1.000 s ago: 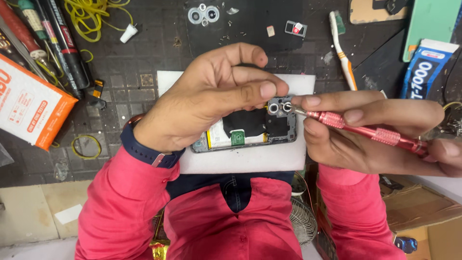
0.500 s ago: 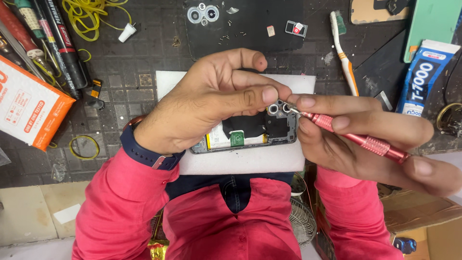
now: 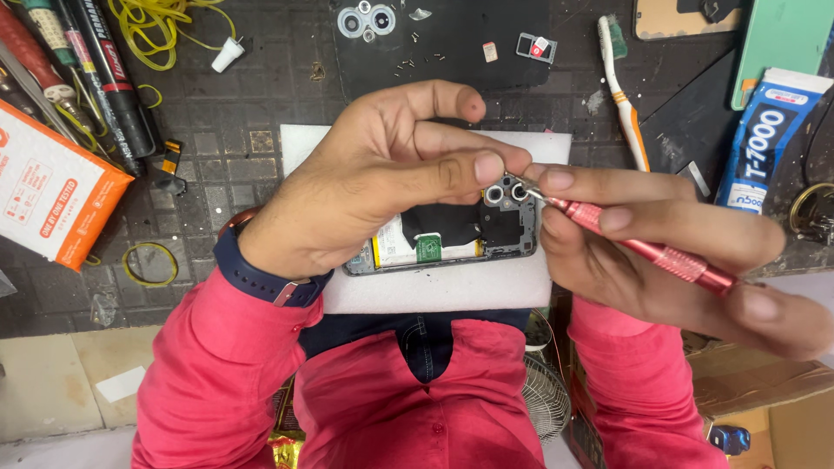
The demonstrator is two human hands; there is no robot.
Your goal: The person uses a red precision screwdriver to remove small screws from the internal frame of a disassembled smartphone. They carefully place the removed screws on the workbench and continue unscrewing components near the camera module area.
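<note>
- Opened phone (image 3: 452, 234): lying flat on the white foam pad (image 3: 434, 287), back cover off, battery and black shielding exposed, camera rings at the end nearest the screwdriver.
- Left hand (image 3: 382, 182): laid over the phone, fingers curled narrow, thumb and forefinger pinched just beside the camera rings; holding the frame steady against the pad.
- Right hand (image 3: 660, 243): closed around the red screwdriver (image 3: 643, 247), shaft slanting down toward the phone, tip touching the area beside the camera rings.
- Advisable: keep the tip seated squarely in the screw head before turning; a slanted tip likely to slip and scar the board.
- Advisable: press lightly, turn with the fingertips only, keep the left hand's pinch close to the tip as a guide.
- Loose screws and round lens covers (image 3: 367, 19): resting on the black mat beyond the phone, well apart; a sensible spot for any freed screw.
- Toothbrush (image 3: 621, 78) and glue tube (image 3: 764, 139): on the worktop beyond the screwdriver, clear of the phone.
</note>
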